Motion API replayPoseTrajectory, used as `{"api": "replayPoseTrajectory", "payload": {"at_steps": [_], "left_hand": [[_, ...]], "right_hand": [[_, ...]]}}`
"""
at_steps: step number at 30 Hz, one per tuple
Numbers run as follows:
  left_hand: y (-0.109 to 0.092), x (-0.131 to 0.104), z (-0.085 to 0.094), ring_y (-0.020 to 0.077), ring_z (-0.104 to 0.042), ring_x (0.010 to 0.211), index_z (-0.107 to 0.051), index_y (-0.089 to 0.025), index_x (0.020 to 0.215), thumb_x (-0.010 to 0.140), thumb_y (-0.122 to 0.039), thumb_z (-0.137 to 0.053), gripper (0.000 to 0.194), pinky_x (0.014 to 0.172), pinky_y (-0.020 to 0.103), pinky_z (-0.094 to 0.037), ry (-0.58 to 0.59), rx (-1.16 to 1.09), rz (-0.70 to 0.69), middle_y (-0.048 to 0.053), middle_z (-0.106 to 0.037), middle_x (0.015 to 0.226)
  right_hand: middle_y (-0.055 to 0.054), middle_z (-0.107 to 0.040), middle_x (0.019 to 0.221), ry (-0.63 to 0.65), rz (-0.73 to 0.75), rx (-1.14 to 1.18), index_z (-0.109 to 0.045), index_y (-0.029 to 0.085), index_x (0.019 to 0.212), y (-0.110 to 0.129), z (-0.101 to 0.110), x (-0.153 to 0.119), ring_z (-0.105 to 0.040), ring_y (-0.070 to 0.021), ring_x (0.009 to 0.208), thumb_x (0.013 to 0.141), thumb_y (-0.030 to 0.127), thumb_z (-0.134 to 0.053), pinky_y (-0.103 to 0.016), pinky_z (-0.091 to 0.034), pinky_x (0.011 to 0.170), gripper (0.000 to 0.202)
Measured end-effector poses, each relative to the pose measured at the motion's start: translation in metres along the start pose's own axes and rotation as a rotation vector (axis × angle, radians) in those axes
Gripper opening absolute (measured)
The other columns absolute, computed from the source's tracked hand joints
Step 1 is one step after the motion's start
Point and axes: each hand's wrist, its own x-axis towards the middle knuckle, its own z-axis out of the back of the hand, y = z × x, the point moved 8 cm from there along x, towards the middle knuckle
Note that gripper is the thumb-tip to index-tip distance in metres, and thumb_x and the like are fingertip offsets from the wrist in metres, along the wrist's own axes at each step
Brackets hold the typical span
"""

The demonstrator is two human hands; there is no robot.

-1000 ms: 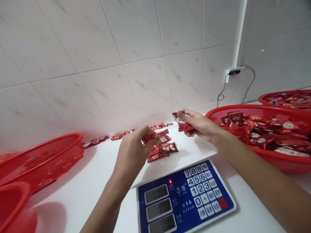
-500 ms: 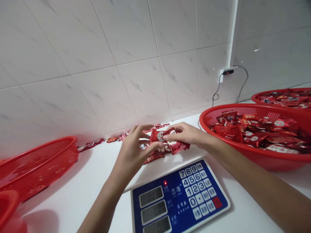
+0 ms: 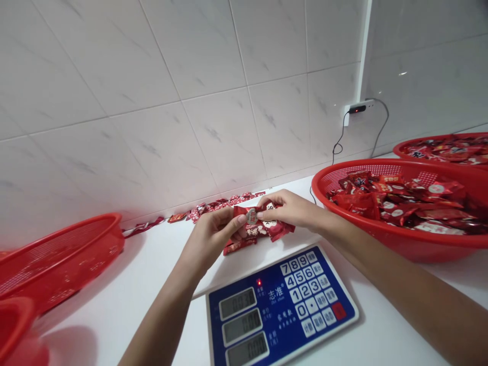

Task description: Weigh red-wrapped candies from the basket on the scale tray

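Over the white pan of a digital scale [image 3: 282,305], my left hand [image 3: 217,234] pinches the left side of a red candy packet [image 3: 251,216] with a pale round label. The fingers of my right hand [image 3: 285,209] are closed on the same packet's right side. Other red wrapped packets [image 3: 239,246] lie on the pan just below and beside my hands. One with a white label [image 3: 280,230] is under my right fingers. The scale's blue panel shows three displays and a keypad.
A red basket full of packets [image 3: 404,244] stands at the right, another filled basket [image 3: 450,148] behind it. Red baskets [image 3: 76,254] stand at the left. A row of wrapped packets [image 3: 213,205] lies along the tiled wall. A cable hangs from a socket strip [image 3: 358,109].
My left hand has closed its fingers onto the red packet, where they were spread around it before. My right hand keeps its hold. The view has shifted slightly.
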Motion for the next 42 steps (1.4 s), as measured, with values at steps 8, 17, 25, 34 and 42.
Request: {"api": "replayPoseTrajectory", "payload": {"at_steps": [8,17,25,34,42], "left_hand": [[-0.013,-0.004,0.018,0.0153,-0.051,0.061,-0.062,-0.018,0.071,0.084,-0.052,-0.061,0.036,0.055,0.026,-0.038,-0.157,0.088,-0.022,0.000,-0.057,0.064],[-0.005,-0.001,0.020,0.0252,-0.064,0.080,-0.071,-0.019,0.091,0.086,-0.043,-0.054,0.030,0.070,0.035,-0.048,-0.203,0.393,-0.009,0.009,-0.072,0.087],[-0.029,-0.014,-0.009,0.0251,-0.069,0.090,-0.070,-0.021,0.093,0.085,-0.053,-0.064,0.034,0.076,0.034,-0.055,0.110,-0.005,-0.020,0.008,-0.074,0.095],[-0.023,-0.008,0.009,0.0178,-0.056,0.063,-0.062,-0.018,0.068,0.087,-0.053,-0.057,0.039,0.057,0.027,-0.043,-0.014,0.095,-0.043,0.002,-0.060,0.066],[-0.022,-0.007,0.006,0.0169,-0.052,0.061,-0.059,-0.018,0.066,0.087,-0.047,-0.054,0.036,0.054,0.026,-0.035,-0.066,0.216,-0.056,0.001,-0.056,0.061]], "right_hand": [[0.001,-0.059,0.064,-0.096,-0.092,0.129,-0.069,0.017,0.096,-0.006,0.018,-0.003,-0.053,-0.0085,0.047,0.086,0.034,-0.070,-0.020,-0.042,0.043,0.021],[-0.003,-0.066,0.074,-0.162,-0.170,0.250,-0.063,0.019,0.095,-0.013,0.028,-0.001,-0.064,-0.0108,0.055,0.094,0.035,-0.063,-0.017,-0.042,0.043,0.016],[0.003,-0.064,0.077,-0.116,0.146,0.541,-0.066,0.019,0.089,0.022,-0.007,-0.007,-0.057,-0.0066,0.060,0.087,0.038,-0.070,-0.017,-0.044,0.053,0.019],[0.002,-0.060,0.068,-0.042,-0.017,0.234,-0.069,0.016,0.082,0.007,0.011,-0.007,-0.047,-0.0067,0.052,0.081,0.033,-0.074,-0.021,-0.039,0.050,0.018],[0.002,-0.056,0.066,0.036,0.111,0.004,-0.071,0.016,0.082,0.010,0.001,-0.007,-0.049,-0.0097,0.059,0.080,0.044,-0.072,-0.024,-0.037,0.056,0.029]]}}
